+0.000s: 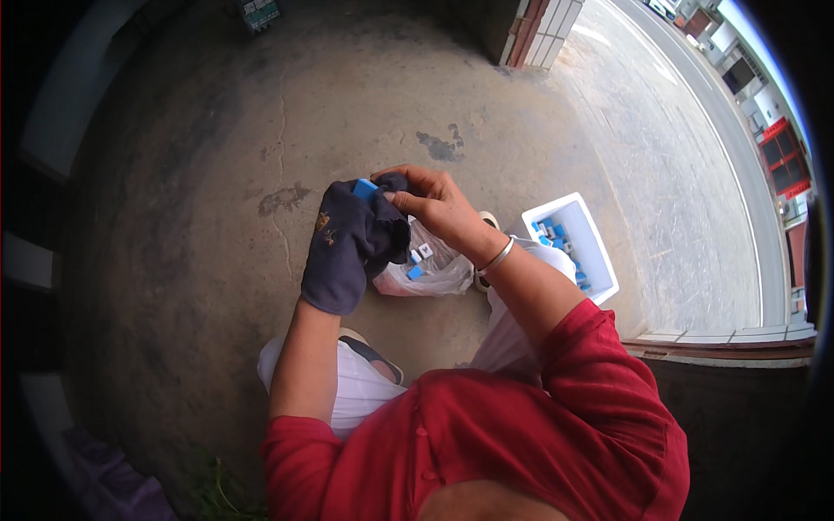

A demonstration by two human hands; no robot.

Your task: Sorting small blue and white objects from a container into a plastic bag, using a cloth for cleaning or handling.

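A dark navy cloth (pixel 335 260) with small yellow stitching covers my left hand (pixel 345 228) like a mitt, so its fingers are hidden. Held in that cloth is a blue-backed tile (pixel 365 189), apparently a mahjong tile. My right hand (pixel 438 198), with a silver bangle at the wrist, pinches a fold of the cloth beside the tile. Below the hands, an open clear plastic bag (pixel 449 277) on the floor holds several blue-and-white tiles (pixel 416 272). More such tiles (pixel 551 233) lie in a white foam box (pixel 603 260) to the right.
My knees in white trousers (pixel 365 391) flank the bag, with a shoe (pixel 487 221) just behind it. Stained concrete floor (pixel 228 215) spreads around. A tiled pillar (pixel 544 32) stands ahead, and a road (pixel 730 150) runs at right. Green leaves (pixel 218 488) lie at lower left.
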